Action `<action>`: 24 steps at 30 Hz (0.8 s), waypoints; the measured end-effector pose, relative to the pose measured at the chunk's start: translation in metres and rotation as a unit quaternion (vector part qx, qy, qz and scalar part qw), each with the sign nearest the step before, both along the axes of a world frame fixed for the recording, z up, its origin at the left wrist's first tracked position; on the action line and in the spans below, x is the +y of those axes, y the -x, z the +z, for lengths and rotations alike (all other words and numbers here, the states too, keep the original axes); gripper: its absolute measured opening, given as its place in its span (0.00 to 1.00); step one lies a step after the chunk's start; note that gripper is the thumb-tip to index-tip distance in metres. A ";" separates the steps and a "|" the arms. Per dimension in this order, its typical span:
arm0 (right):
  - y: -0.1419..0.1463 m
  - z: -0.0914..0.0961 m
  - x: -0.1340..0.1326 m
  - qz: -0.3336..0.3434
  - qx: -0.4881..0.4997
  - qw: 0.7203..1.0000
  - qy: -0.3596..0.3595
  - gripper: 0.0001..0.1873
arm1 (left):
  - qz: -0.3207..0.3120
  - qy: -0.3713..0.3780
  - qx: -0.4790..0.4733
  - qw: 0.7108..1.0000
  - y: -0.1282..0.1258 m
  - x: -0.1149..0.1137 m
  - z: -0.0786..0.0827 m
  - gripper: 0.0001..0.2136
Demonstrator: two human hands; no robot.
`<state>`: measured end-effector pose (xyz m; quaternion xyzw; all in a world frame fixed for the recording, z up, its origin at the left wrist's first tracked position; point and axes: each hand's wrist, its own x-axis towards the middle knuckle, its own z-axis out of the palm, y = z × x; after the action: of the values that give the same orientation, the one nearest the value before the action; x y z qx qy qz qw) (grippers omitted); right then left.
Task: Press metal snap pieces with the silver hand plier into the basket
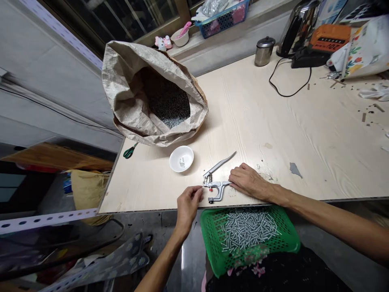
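Observation:
A pair of grey snap-fastener pliers point(216, 184) lies on the table near its front edge, its upper handle angled away to the upper right. My right hand point(246, 181) rests on the tabletop, fingers curled round the end of the lower handle. At the other side, my left hand point(189, 201) pinches thumb and forefinger together right beside the pliers' head; whatever is between the fingertips is too small to name. Behind the pliers stands a white bowl point(174, 162) with a few small metal pins inside. Below the table edge, a green basket point(209, 247) holds many short metal screw-like pieces point(251, 229).
A large woven sack point(127, 117) of dark and shiny metal pieces stands open at the back left. Green-handled scissors point(129, 152) lie near the left edge. At the back right are a metal canister point(264, 52), a kettle point(296, 26) and a black cord point(287, 95).

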<state>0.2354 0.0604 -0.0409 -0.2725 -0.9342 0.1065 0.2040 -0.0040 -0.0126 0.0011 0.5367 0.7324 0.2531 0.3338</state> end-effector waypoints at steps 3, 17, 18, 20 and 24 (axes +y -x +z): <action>0.001 0.003 -0.002 -0.007 0.009 1.000 -0.024 0.15 | 0.072 0.065 -0.113 0.989 -0.006 0.003 0.009 0.18; 0.001 0.001 -0.007 -0.016 -0.002 0.996 -0.085 0.17 | 0.074 0.079 -0.105 0.989 -0.019 -0.003 0.007 0.16; 0.001 0.001 -0.007 -0.017 -0.001 0.996 -0.090 0.17 | 0.076 0.076 -0.102 0.989 -0.020 -0.004 0.006 0.16; 0.001 0.001 -0.007 -0.021 -0.002 0.995 -0.100 0.17 | 0.084 0.062 -0.092 0.990 -0.021 -0.005 0.003 0.16; 0.001 0.002 -0.007 -0.026 -0.006 0.993 -0.114 0.17 | 0.096 0.035 -0.079 0.992 -0.023 -0.008 -0.002 0.16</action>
<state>0.2340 0.0537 -0.0392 -0.2719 -0.9341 -0.0076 0.2312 0.0188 -0.0205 -0.0005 0.4301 0.7602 0.3004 0.3834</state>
